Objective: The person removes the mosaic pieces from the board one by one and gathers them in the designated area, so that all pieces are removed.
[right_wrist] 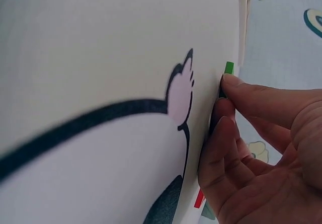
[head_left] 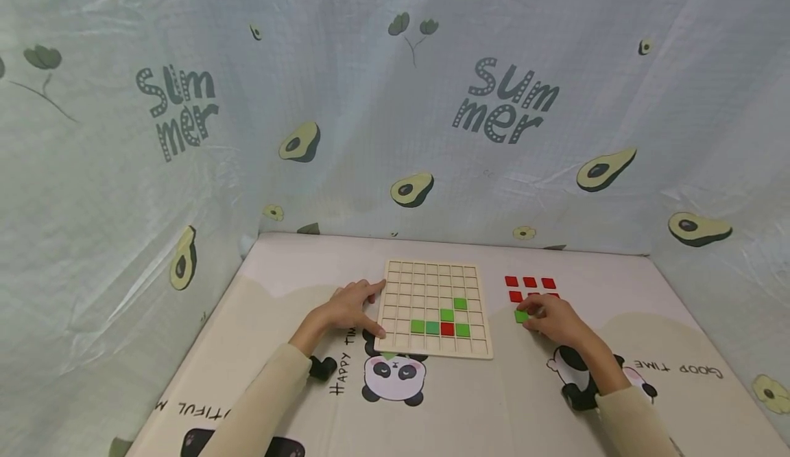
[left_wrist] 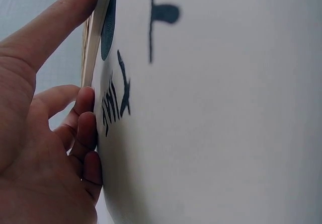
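A wooden grid board (head_left: 434,353) lies on the table. Several green tiles sit in its lower right part, with a red tile (head_left: 447,329) among them and a teal-green tile (head_left: 432,328) beside it. My left hand (head_left: 350,308) touches the board's left edge, thumb near the lower corner and index finger higher up; in the left wrist view the thumb (left_wrist: 60,20) lies along the edge. Right of the board, my right hand (head_left: 553,320) pinches a green tile (head_left: 521,316) low over the table. The right wrist view shows this green tile (right_wrist: 229,68) at the thumb tip.
Loose red tiles (head_left: 529,283) lie in rows right of the board, some partly covered by the right hand. The tablecloth carries panda prints (head_left: 395,378) and lettering. A sheet with avocado prints (head_left: 412,190) hangs behind the table and along its sides.
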A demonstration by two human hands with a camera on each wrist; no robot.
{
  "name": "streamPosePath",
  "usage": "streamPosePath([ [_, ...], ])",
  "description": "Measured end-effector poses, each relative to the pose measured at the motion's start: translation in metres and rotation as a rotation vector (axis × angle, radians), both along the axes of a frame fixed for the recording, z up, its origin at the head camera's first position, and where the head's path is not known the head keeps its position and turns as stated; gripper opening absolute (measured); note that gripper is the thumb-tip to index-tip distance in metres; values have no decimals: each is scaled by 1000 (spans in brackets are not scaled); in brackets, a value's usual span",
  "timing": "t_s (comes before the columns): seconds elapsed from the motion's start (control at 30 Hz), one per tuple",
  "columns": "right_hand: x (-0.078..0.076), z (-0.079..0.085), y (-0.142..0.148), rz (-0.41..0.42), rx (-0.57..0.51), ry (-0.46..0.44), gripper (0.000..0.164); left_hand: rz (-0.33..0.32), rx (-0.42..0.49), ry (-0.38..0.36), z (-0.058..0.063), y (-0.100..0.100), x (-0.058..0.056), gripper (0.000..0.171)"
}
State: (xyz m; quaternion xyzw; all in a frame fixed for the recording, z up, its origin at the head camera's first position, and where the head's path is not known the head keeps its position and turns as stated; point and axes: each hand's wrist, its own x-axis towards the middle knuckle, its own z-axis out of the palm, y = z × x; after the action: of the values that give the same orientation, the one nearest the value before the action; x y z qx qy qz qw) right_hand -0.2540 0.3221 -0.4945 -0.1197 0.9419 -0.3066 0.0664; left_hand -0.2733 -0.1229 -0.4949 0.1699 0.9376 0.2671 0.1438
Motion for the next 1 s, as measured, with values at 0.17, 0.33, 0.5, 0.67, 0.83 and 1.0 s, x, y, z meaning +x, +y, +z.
streamPosePath([
  [0.17,0,1,-1,-11,2,-11,23,-6,5,4,-1,-1,0,113],
  [0.33,0,1,-1,-4,-2,-6,24,-6,6,0,0,-1,0,113],
  [0.5,0,1,-1,0,-7,-3,23,-3,10,3,1,0,1,112],
  [0.67,0,2,-1,0,-1,3,23,4,13,4,2,0,2,112],
  [0.83,0,1,0,-2,1,-3,23,6,15,4,2,0,3,112],
  [1.0,-1,0,0,8,-2,-6,23,2,11,8,2,0,3,112],
])
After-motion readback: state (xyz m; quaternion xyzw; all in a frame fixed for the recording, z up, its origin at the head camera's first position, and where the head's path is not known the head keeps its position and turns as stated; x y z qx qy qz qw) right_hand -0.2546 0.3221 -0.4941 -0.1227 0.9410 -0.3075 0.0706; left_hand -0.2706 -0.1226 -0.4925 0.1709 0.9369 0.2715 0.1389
